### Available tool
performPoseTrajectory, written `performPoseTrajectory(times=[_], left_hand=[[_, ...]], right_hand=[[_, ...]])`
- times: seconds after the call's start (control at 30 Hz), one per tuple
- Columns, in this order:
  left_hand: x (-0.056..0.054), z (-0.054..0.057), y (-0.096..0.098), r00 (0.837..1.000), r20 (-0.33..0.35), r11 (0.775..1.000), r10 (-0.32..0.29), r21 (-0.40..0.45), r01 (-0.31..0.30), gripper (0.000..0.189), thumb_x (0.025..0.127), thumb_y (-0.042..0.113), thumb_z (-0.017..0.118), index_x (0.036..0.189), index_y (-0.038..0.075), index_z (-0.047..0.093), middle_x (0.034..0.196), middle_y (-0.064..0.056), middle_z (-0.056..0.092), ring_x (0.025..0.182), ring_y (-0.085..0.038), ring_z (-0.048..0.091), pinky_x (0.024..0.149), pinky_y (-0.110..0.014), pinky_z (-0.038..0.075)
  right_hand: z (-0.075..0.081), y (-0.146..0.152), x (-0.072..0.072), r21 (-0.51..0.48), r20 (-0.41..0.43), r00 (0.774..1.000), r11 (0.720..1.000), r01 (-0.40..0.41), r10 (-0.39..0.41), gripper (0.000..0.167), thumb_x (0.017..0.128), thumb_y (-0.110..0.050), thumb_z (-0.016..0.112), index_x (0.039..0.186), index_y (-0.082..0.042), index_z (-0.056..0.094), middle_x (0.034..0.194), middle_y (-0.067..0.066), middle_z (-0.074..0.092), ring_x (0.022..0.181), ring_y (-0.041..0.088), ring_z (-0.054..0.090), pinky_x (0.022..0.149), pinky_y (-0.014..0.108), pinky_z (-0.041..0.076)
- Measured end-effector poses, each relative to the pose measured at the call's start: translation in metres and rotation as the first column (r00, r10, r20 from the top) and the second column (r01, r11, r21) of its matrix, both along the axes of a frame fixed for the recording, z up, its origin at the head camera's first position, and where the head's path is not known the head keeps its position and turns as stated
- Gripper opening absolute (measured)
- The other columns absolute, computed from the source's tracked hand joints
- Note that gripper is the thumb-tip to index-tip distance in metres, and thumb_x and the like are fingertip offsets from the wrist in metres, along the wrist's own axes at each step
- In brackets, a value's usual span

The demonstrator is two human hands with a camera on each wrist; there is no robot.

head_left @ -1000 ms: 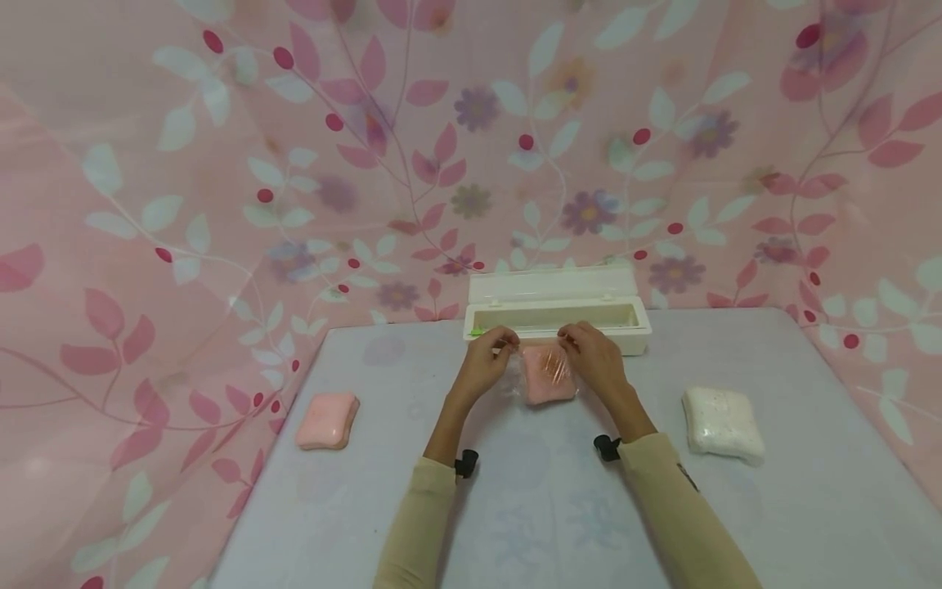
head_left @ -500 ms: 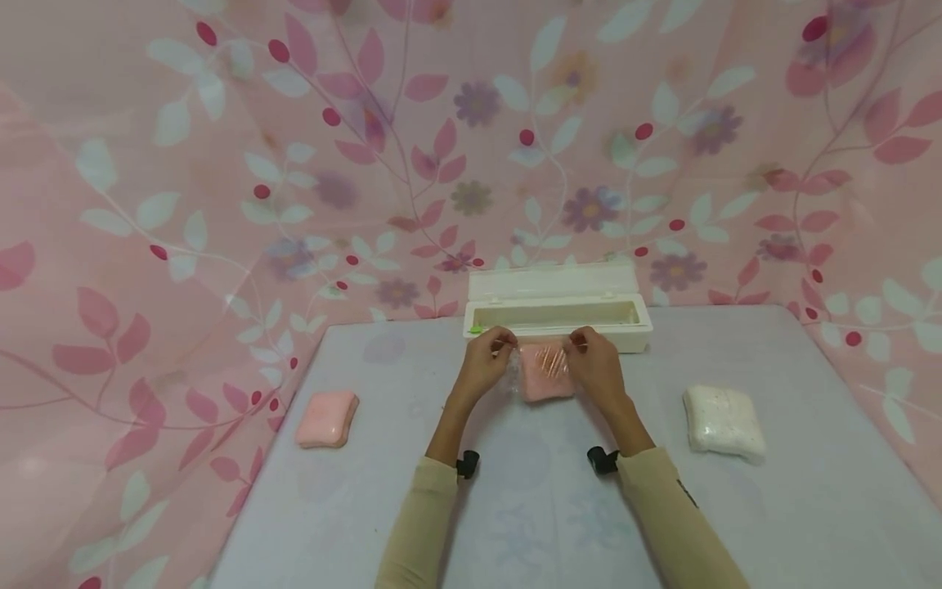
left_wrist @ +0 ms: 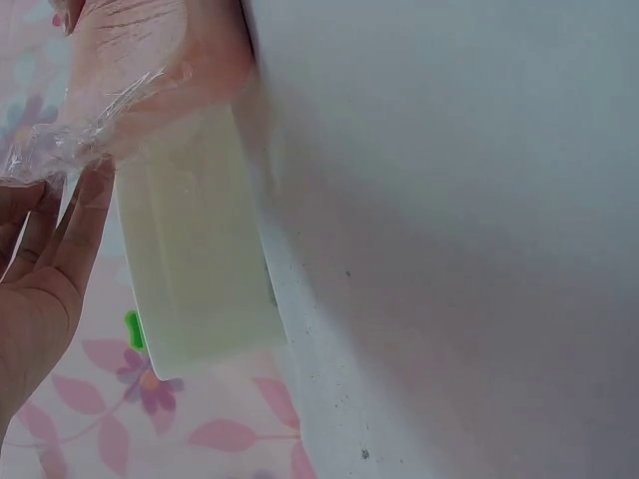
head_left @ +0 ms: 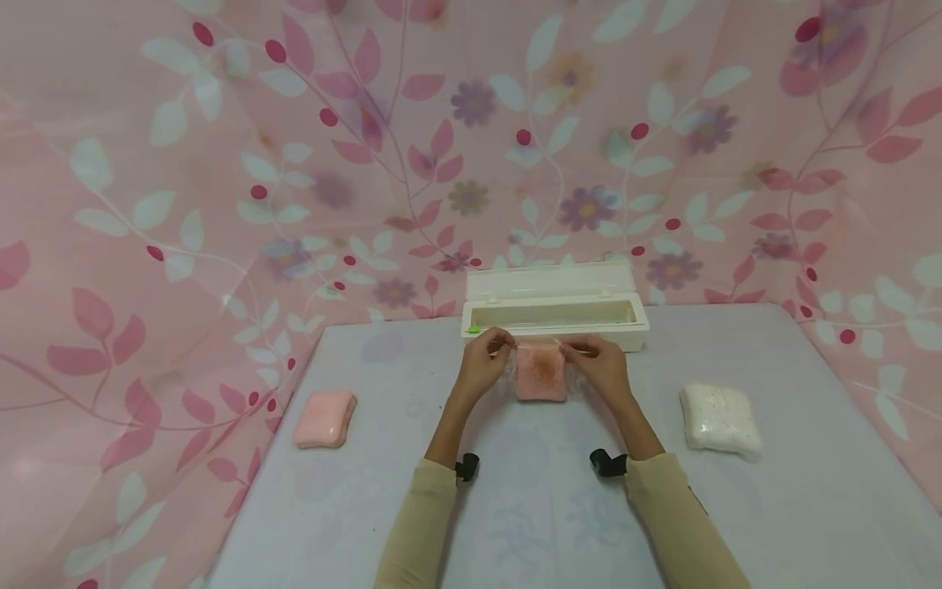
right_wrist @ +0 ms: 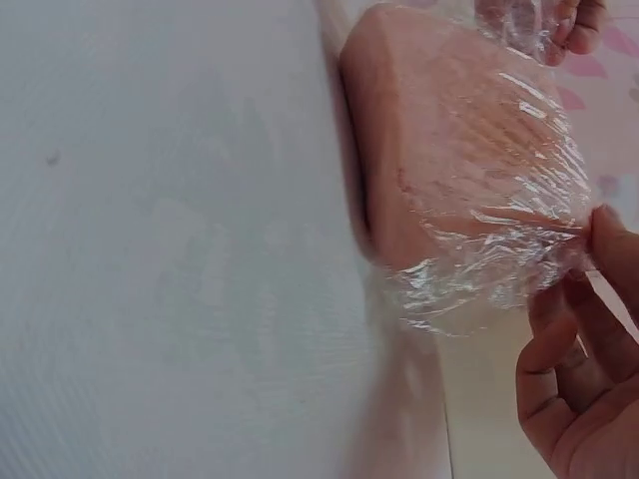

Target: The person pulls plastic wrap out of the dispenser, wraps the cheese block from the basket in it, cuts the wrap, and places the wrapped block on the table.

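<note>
A pink, square, pillow-shaped block (head_left: 540, 380) sits in the middle of the far part of the table, with a brownish patch on its face. Clear cling film (right_wrist: 469, 289) covers it and bunches in wrinkles at its sides. My left hand (head_left: 482, 368) pinches the film at the block's far left corner. At the far right corner, my right hand (head_left: 599, 366) pinches the film between thumb and fingers. Right behind the block stands a long white cling film box (head_left: 633, 337), its lid raised and a green slider (head_left: 473, 330) at its left end.
Another pink block (head_left: 325, 419) lies at the table's left side. A white block (head_left: 721, 421) with a shiny surface lies at the right. A pink floral curtain (head_left: 471, 164) hangs close behind the table (head_left: 552, 523).
My right hand shifted its hold on the film and now reaches flatter, slightly farther right. The film's glare over the block has lessened, and the block turned a little straighter. My left hand stayed nearly still.
</note>
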State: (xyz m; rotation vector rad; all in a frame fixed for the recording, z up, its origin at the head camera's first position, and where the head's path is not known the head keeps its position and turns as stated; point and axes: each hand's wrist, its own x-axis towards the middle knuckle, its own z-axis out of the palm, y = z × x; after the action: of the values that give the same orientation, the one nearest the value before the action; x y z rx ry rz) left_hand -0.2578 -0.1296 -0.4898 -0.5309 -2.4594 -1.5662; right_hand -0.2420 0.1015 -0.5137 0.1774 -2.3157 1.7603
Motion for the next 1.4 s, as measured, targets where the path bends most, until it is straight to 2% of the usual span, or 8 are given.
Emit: performPoseTrajectory(times=[0.3, 0.53, 0.73, 0.87, 1.0, 1.13, 1.33, 1.4], left_hand=[[0.003, -0.001, -0.004, 0.999, 0.029, 0.999, 0.035, 0.036, -0.036, 0.015, 0.092, -0.009, 0.056, 0.096, 0.002, 0.064, 0.092, -0.009, 0.067, 0.09, -0.022, 0.067, 0.073, -0.03, 0.057], [0.005, -0.005, -0.01, 0.995, 0.065, 0.994, 0.074, 0.08, -0.079, 0.015, 0.094, -0.011, 0.054, 0.103, -0.002, 0.061, 0.093, -0.013, 0.064, 0.086, -0.024, 0.066, 0.068, -0.03, 0.057], [0.009, -0.005, -0.008, 1.0, 0.021, 0.998, -0.015, -0.053, 0.016, 0.018, 0.096, -0.002, 0.059, 0.113, 0.001, 0.062, 0.105, -0.017, 0.066, 0.094, -0.02, 0.063, 0.074, -0.029, 0.054], [0.012, -0.003, -0.006, 0.996, -0.022, 0.981, -0.089, -0.173, 0.084, 0.016, 0.094, -0.003, 0.059, 0.103, 0.007, 0.068, 0.099, -0.007, 0.068, 0.091, -0.015, 0.061, 0.072, -0.028, 0.052], [0.019, -0.001, -0.009, 0.985, 0.015, 0.963, -0.173, -0.208, 0.172, 0.018, 0.092, -0.002, 0.058, 0.091, 0.011, 0.069, 0.09, 0.004, 0.066, 0.087, -0.011, 0.059, 0.074, -0.028, 0.051], [0.028, 0.0, -0.014, 0.959, 0.082, 0.932, -0.27, -0.229, 0.281, 0.018, 0.089, 0.0, 0.059, 0.085, 0.014, 0.069, 0.085, 0.007, 0.063, 0.084, -0.011, 0.057, 0.076, -0.03, 0.05], [0.04, -0.003, -0.014, 0.921, 0.133, 0.839, -0.367, -0.38, 0.39, 0.014, 0.084, 0.004, 0.063, 0.08, 0.016, 0.069, 0.078, 0.01, 0.06, 0.078, -0.01, 0.053, 0.072, -0.025, 0.047], [0.042, -0.004, -0.01, 0.916, 0.149, 0.807, -0.373, -0.435, 0.4, 0.014, 0.084, 0.005, 0.062, 0.077, 0.016, 0.068, 0.073, 0.01, 0.058, 0.073, -0.009, 0.05, 0.068, -0.024, 0.044]], right_hand=[[0.016, 0.011, 0.005, 0.157, 0.051, 0.998, 0.987, 0.031, -0.039, 0.013, 0.104, -0.008, 0.046, 0.11, 0.001, 0.053, 0.106, 0.015, 0.066, 0.095, 0.027, 0.061, 0.074, 0.032, 0.046], [0.026, 0.029, 0.003, -0.076, 0.058, 0.998, 0.997, 0.001, 0.004, 0.022, 0.106, -0.013, 0.042, 0.118, 0.004, 0.047, 0.104, 0.024, 0.059, 0.089, 0.023, 0.054, 0.064, 0.02, 0.044], [0.018, 0.038, 0.002, -0.024, -0.005, 0.999, 0.999, -0.044, 0.044, 0.024, 0.103, -0.008, 0.05, 0.121, 0.001, 0.061, 0.104, 0.025, 0.062, 0.089, 0.031, 0.057, 0.068, 0.022, 0.048], [0.016, 0.042, 0.006, 0.041, 0.006, 0.995, 0.994, -0.097, 0.097, 0.019, 0.103, -0.011, 0.052, 0.113, -0.001, 0.065, 0.109, 0.02, 0.064, 0.098, 0.033, 0.058, 0.077, 0.023, 0.048], [0.016, 0.052, 0.013, 0.081, -0.001, 0.984, 0.98, -0.18, 0.181, 0.016, 0.102, -0.009, 0.052, 0.107, 0.0, 0.064, 0.107, 0.023, 0.064, 0.098, 0.031, 0.059, 0.076, 0.021, 0.046], [0.018, 0.066, 0.02, 0.127, 0.001, 0.933, 0.925, -0.358, 0.361, 0.014, 0.101, -0.006, 0.053, 0.103, 0.001, 0.066, 0.102, 0.024, 0.064, 0.094, 0.036, 0.06, 0.076, 0.029, 0.05], [0.019, 0.078, 0.029, 0.304, 0.156, 0.82, 0.763, -0.57, 0.551, 0.012, 0.097, -0.004, 0.06, 0.101, -0.006, 0.071, 0.096, 0.006, 0.07, 0.086, 0.024, 0.062, 0.076, 0.032, 0.05], [0.017, 0.077, 0.031, 0.332, 0.211, 0.802, 0.73, -0.597, 0.559, 0.011, 0.096, -0.003, 0.06, 0.1, -0.007, 0.07, 0.091, 0.003, 0.07, 0.082, 0.02, 0.063, 0.072, 0.03, 0.05]])
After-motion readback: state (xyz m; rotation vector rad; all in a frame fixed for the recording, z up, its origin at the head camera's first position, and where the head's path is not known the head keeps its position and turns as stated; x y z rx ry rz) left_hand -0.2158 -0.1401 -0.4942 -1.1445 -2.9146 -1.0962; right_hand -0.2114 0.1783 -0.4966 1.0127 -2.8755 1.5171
